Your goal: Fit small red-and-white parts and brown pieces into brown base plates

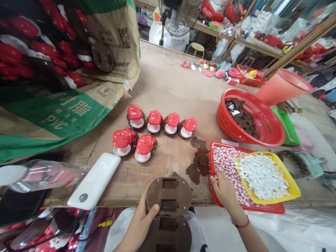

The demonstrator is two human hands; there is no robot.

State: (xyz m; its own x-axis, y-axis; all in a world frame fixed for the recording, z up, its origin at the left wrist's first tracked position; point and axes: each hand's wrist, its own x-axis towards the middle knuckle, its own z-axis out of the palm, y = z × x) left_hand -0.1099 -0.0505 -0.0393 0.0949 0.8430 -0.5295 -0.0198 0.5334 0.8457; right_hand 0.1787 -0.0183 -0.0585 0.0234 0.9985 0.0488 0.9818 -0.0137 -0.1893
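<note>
My left hand (140,220) grips a dark brown plastic base plate (168,196) with rectangular cut-outs, holding it upright at the table's near edge. A second brown base plate (168,234) sits just below it, partly out of frame. My right hand (224,189) rests its fingers on small red-and-white pieces (225,168) in a red tray (217,196), with nothing visible in its grip. A yellow tray (273,192) of white pieces overlaps that tray. Between my hands lies a loose pile of brown pieces (198,162).
Several red-and-white items on brown bases (154,122) stand in an arc on the wooden table. A red basket (249,117) holds brown pieces. A white power bank (93,180), a woven sack (105,38), a green tray (286,126), a fan and shelves surround the table.
</note>
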